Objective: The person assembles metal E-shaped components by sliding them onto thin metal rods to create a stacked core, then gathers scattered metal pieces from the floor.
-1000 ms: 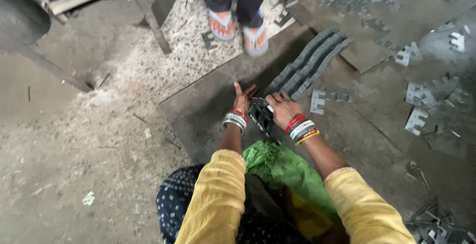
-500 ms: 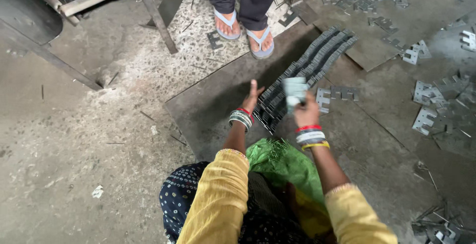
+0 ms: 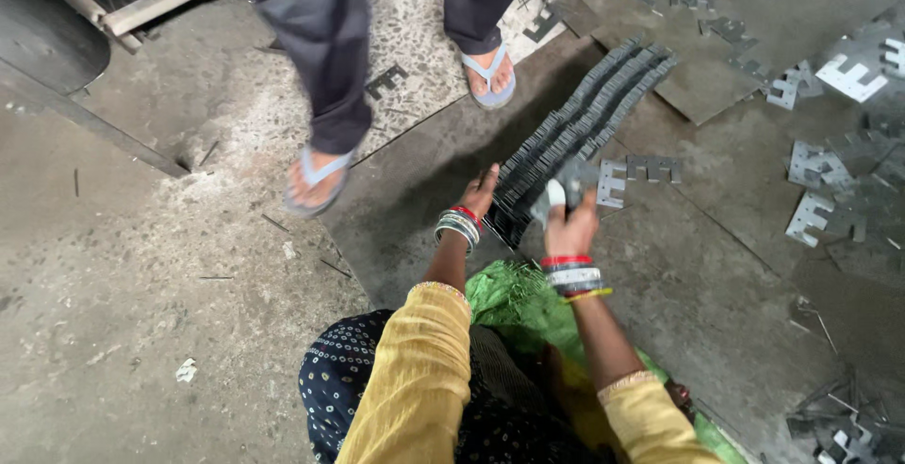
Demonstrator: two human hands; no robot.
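I look down from the head camera at my two hands over a dusty grey floor of dull metal sheets and speckled concrete. My right hand [image 3: 568, 228], with red, silver and yellow bangles at the wrist, is clenched around a small flat stamped piece of grey metal [image 3: 571, 181], thin and notched along one edge. The piece sticks up above my fingers, held just beside the near end of a long row of stacked grey metal plates [image 3: 584, 124]. That row runs diagonally away from me, its ribbed edges packed tight like the pages of a book.

My left hand [image 3: 482, 192], with red and silver bangles, rests open against the near left end of the same row, fingers flat on the plate edges and closed on nothing.

Two flat comb-shaped grey plates [image 3: 633, 174] lie loose on the floor just right of the row. More of the same cut-outs [image 3: 839, 190] lie scattered farther right, some brighter silver. A crumpled green woven sack [image 3: 518, 304] sits in my lap between my yellow sleeves. Another person's feet in pale blue flip-flops [image 3: 316, 179] stand near, beyond the row.
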